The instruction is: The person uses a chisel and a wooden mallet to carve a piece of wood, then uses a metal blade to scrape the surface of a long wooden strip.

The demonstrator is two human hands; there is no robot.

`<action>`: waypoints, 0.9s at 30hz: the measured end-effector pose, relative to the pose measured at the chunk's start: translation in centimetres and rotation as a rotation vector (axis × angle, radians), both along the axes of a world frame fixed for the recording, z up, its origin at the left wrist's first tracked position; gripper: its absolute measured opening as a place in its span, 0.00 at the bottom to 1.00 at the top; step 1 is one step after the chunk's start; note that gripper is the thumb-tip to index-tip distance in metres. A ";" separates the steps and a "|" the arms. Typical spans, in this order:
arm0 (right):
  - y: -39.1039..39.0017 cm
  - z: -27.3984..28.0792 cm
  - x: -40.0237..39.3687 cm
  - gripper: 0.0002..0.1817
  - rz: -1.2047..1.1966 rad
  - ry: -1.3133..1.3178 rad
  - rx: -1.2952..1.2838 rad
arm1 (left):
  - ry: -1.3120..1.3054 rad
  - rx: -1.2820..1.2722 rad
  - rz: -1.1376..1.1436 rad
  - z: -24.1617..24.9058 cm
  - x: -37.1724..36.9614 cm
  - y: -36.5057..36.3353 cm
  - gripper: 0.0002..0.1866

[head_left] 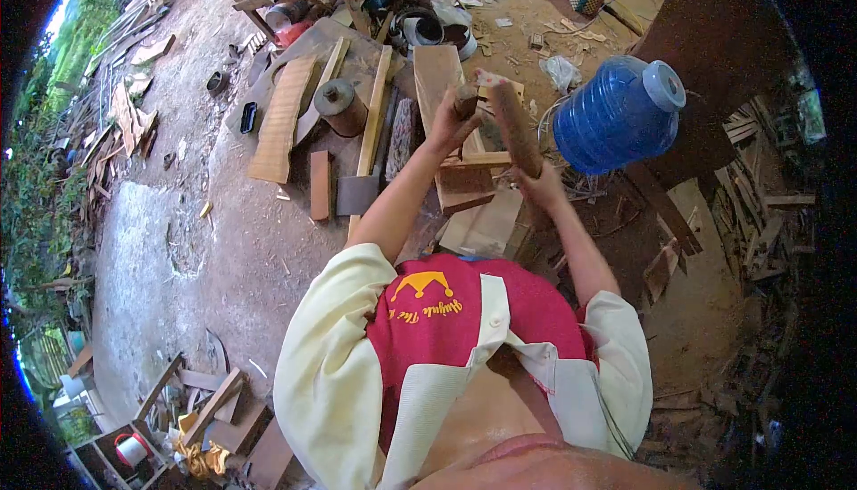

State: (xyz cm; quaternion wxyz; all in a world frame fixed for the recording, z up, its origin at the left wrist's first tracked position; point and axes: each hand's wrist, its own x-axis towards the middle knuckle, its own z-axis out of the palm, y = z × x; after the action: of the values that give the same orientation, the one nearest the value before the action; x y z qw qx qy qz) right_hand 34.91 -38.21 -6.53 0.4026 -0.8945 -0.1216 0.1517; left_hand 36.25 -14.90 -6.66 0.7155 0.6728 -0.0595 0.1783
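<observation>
A large blue water jug (594, 124) stands tilted beyond the right hand (541, 188). A thick timber beam (437, 70) lies in front of the person, beneath the left hand (453, 126). Left of it rests a broad wooden board (283, 124). The right hand's grip is closed round the near end of a wooden club (513, 124), slanting up beside the beam. Near the board stands a rusty cylinder (341, 111). The left hand's grip wraps a short, dark wooden piece (465, 99), its lower part hidden.

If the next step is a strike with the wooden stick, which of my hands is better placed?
Probably your right hand: it grips the wooden stick near one end, leaving most of its length free. Your left hand seems occupied, closed around a brown handle.
</observation>
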 end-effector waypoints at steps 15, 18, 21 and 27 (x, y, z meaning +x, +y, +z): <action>4.0 19.6 0.5 0.27 0.347 -0.140 -0.216 | 0.014 -0.056 -0.195 1.3 -0.8 -0.4 0.20; 3.5 20.3 1.6 0.25 0.370 -0.152 -0.447 | -0.076 0.009 -0.158 2.8 -0.3 -0.6 0.19; 3.5 22.2 1.5 0.28 0.234 -0.127 0.188 | -0.115 0.047 -0.043 1.9 -0.9 -1.1 0.19; 3.3 17.2 2.3 0.26 0.322 0.017 0.045 | -0.141 -0.047 -0.076 1.1 -0.7 -1.5 0.21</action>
State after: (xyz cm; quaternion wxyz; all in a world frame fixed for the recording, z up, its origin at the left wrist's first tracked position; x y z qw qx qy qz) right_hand 37.16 -34.93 10.71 0.3942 -0.8529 -0.2633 0.2188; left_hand 35.50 -16.42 -5.52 0.7314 0.6389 -0.1309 0.1992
